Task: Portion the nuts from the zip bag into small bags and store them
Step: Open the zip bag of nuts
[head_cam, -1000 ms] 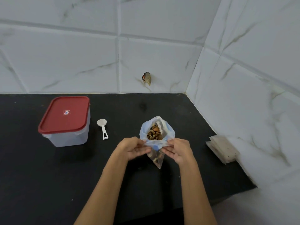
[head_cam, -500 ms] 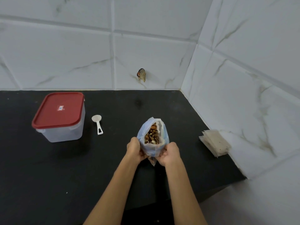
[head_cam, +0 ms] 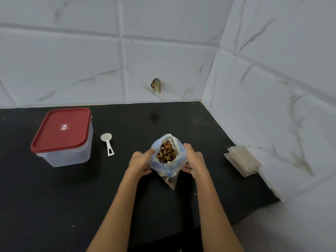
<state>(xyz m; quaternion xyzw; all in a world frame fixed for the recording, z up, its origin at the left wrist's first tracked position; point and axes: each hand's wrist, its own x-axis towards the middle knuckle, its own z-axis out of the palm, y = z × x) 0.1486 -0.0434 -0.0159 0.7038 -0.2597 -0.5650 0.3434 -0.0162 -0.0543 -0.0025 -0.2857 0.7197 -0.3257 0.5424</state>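
My left hand (head_cam: 141,161) and right hand (head_cam: 194,160) cupping the open zip bag (head_cam: 170,171) by its sides, nuts (head_cam: 166,151) inside, mid black counter (head_cam: 127,197), white scoop (head_cam: 107,144) left, red-lidded container (head_cam: 62,137) beyond, small bags (head_cam: 242,160) stacked right by wall.

Light's pretty flat and a bit dim here, with a cool bluish cast over the white wall tiles (head_cam: 72,70). No hard glare anywhere. The black desk (head_cam: 54,206) soaks everything up, so shadows barely show on it, just a soft dark patch beside the red-lidded container (head_cam: 62,137). Tile lines above that container bow and slant, typical wide-angle bending, worse toward the edges. Focus is decent around the middle, softer out at the corners. Fine detail looks a little smeared, like compression.
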